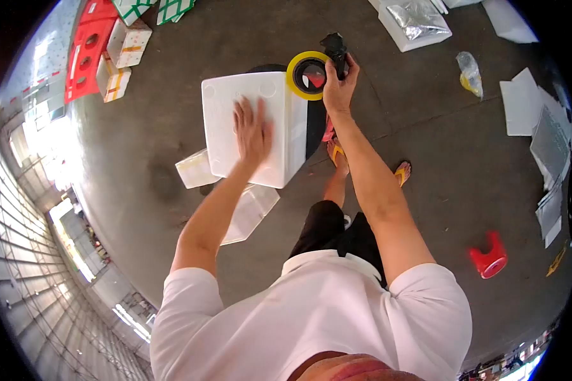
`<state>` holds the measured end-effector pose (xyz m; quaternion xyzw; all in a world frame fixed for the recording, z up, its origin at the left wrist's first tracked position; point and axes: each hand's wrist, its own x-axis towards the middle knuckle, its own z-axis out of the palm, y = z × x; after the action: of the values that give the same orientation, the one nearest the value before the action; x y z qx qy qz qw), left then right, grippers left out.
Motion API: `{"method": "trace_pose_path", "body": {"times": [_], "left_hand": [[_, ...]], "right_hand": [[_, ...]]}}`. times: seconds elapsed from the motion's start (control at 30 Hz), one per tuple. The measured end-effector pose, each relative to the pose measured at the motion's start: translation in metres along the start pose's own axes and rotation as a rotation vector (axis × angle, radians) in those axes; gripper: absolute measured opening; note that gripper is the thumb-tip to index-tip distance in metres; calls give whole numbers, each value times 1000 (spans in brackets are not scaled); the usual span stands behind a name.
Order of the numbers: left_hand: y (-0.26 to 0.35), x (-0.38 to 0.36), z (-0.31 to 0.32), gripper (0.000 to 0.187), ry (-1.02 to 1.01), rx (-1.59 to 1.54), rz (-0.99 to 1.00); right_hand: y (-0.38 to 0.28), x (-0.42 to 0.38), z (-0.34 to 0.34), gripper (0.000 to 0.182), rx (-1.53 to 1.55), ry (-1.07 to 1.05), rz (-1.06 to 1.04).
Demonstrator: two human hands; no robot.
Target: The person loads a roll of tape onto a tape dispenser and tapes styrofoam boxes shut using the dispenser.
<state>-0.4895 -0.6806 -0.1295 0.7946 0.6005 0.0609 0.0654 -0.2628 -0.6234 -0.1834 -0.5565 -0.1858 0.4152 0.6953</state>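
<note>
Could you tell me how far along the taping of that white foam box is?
Done: the lid sits closed on the white foam box. In hand: the left hand presses flat on the top while the right hand holds the tape dispenser with its yellow roll at the box's upper edge. Left: no tape strip is visible on the top or side yet, so sealing seems barely started.

I cannot see the lid area beneath my left grip (252, 129), which covers part of the white foam box (251, 101). The box hides what carries it. The tape dispenser (321, 66) handle sits concealed inside my right grip (340, 86). Print on the far cartons (124, 44) is too small to read.
</note>
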Motion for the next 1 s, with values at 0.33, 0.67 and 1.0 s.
{"method": "trace_pose_path", "body": {"times": [0.33, 0.67, 1.0], "left_hand": [[41, 47, 17, 59, 183, -35, -606], [22, 39, -2, 60, 67, 29, -86], [-27, 5, -6, 66, 52, 16, -277]], "right_hand": [[-61, -113, -86, 54, 68, -59, 163], [-20, -88, -69, 56, 46, -278, 211], [-21, -55, 28, 54, 37, 12, 40]]}}
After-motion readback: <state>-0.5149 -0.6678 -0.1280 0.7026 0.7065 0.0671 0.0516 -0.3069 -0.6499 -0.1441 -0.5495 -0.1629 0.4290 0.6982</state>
